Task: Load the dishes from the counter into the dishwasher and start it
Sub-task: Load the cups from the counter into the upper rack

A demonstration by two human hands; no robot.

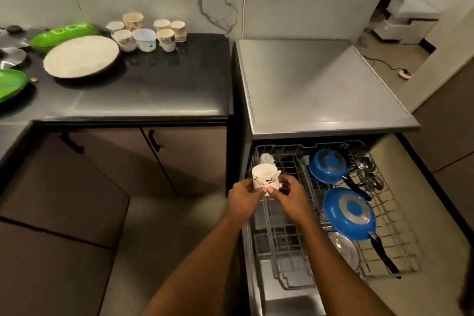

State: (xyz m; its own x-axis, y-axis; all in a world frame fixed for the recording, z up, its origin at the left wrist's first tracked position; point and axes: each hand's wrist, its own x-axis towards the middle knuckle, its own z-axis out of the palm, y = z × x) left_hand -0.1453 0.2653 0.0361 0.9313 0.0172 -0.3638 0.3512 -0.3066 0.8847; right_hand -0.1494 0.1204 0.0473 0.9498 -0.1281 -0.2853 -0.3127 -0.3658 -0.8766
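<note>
While both forearms reach up from the bottom of the frame, the left hand [243, 197] and the right hand [289, 194] meet just below centre, fingers and thumbs curled round a small white patterned cup [265, 178], which is held upright over the left edge of the pulled-out dishwasher rack [400, 226]. The rack's left half shows bare wire. Its right half holds a blue pan [350, 214] lying bottom-up with its black handle pointing to the lower right, and a clear glass lid [343, 249] sits just below and left of it. Higher in the frame a second blue pan [328, 165] also lies bottom-up, with metal ladles [369, 172] beside it on the right. A white object [266, 158] sits in the rack's upper left corner, too blurred to name. Beyond lies the grey dishwasher top [320, 84]. At upper left, the black counter [154, 90] carries a cluster of cups [148, 33], a large white plate [80, 56], a green tray [64, 33] and a green plate [11, 84].
</note>
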